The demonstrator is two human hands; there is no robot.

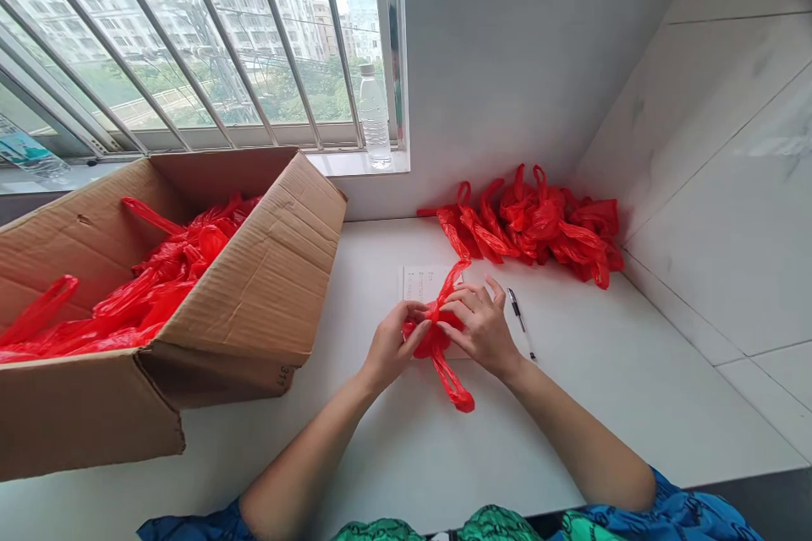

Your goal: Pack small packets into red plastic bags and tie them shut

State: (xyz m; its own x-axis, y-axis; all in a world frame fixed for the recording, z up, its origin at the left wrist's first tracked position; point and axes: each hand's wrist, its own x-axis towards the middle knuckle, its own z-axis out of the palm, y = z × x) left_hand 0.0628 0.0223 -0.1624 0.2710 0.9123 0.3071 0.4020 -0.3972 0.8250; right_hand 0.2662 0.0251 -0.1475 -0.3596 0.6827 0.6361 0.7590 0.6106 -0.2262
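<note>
Between my two hands is a red plastic bag, bunched up over a sheet of paper on the white table. One twisted end of it points toward the wall and a looped end hangs toward me. My left hand pinches the bunched middle from the left. From the other side, the thumb and fingers of my right hand grip the same spot, its outer fingers raised. Whether the middle is knotted is hidden by my fingers. The printed paper lies beneath, mostly covered.
A cardboard box of red plastic bags stands at left. Several twisted red bags are heaped by the wall. A pen lies right of the paper. One water bottle stands on the sill; another bottle is at far left.
</note>
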